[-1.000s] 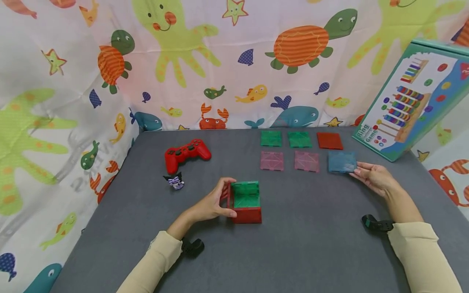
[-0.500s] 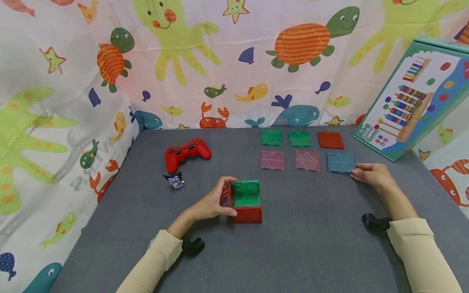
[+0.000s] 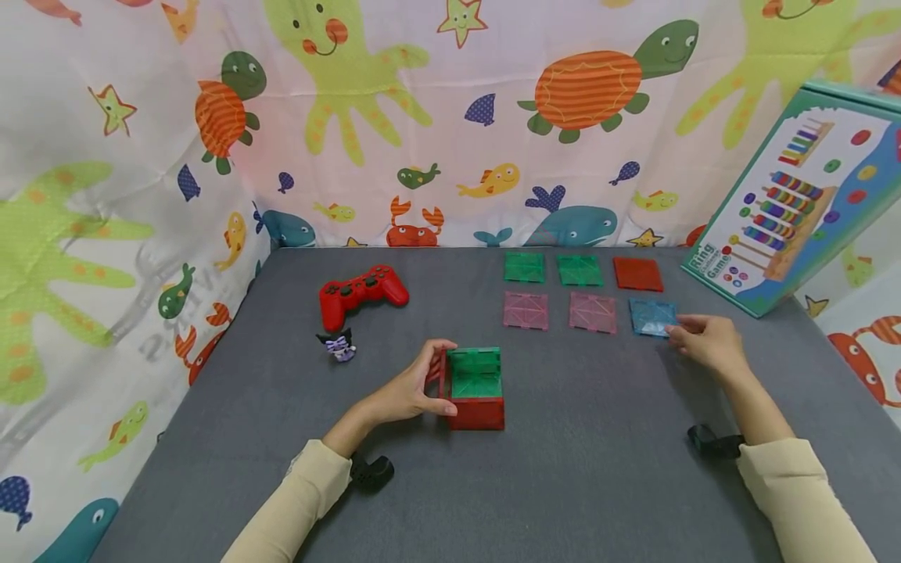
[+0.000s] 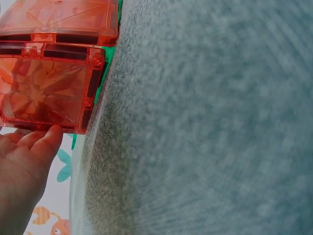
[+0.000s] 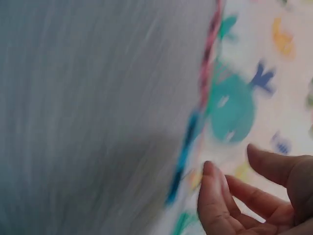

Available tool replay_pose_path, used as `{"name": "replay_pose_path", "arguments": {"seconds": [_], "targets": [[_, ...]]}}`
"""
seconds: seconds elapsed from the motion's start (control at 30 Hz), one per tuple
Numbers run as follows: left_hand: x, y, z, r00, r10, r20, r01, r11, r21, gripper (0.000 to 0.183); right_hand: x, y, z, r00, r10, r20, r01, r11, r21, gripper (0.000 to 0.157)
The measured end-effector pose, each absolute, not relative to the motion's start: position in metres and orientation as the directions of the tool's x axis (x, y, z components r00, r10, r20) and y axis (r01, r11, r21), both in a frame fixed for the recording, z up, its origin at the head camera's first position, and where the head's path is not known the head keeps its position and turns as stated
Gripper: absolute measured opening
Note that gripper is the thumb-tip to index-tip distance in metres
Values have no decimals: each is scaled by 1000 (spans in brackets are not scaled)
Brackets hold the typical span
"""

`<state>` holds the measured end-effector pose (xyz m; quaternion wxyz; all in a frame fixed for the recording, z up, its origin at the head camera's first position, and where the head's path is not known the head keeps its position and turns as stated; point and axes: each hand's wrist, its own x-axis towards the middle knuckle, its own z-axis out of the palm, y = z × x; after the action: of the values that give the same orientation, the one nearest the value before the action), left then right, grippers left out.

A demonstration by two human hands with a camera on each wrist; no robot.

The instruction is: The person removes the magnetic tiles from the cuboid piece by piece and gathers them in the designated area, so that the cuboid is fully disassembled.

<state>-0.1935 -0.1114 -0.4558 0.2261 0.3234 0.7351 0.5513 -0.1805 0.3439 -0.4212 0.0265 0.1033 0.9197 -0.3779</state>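
Observation:
My left hand (image 3: pixel 404 393) holds the left side of a small open-topped box (image 3: pixel 477 414) built from red and green magnetic tiles, thumb at its near corner and fingers at the far one. In the left wrist view, fingertips touch the edge of a clear red wall (image 4: pixel 41 93). At the right, a blue magnetic tile (image 3: pixel 649 317) lies on the table. Beside its right edge is my right hand (image 3: pixel 709 344). The right wrist view has this hand's thumb and fingers apart with nothing between them, near the blue tile (image 5: pixel 183 156).
Two green tiles (image 3: pixel 524 267) and a red tile (image 3: pixel 637 274) lie behind two pink tiles (image 3: pixel 525 311). A red game controller (image 3: pixel 362 295) and a small figurine (image 3: pixel 339 346) are at the left. A game box (image 3: pixel 795 195) leans at the back right.
My right hand has shifted slightly left and let go of the blue tile, which has moved a little left to lie beside the pink tiles. The left hand keeps its hold on the box.

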Motion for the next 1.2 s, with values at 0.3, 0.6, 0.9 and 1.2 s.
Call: {"name": "replay_pose_path", "arguments": {"seconds": [0.3, 0.6, 0.9, 1.2], "targets": [[-185, -109, -431, -673, 739, 26, 221, 167, 961, 93, -154, 236, -419, -941, -338, -12, -202, 588, -783, 46], [-185, -110, -430, -677, 736, 11, 218, 186, 958, 90, -148, 164, -430, -797, -600, -73, -198, 373, -906, 45], [-185, -109, -428, -677, 736, 4, 222, 198, 955, 91, -144, 141, -444, -754, -644, -128, -109, 315, -943, 28], [-187, -109, -429, -665, 747, 4, 214, 185, 959, 90, -142, 142, -451, -790, -594, -152, -30, 284, -958, 30]]}}
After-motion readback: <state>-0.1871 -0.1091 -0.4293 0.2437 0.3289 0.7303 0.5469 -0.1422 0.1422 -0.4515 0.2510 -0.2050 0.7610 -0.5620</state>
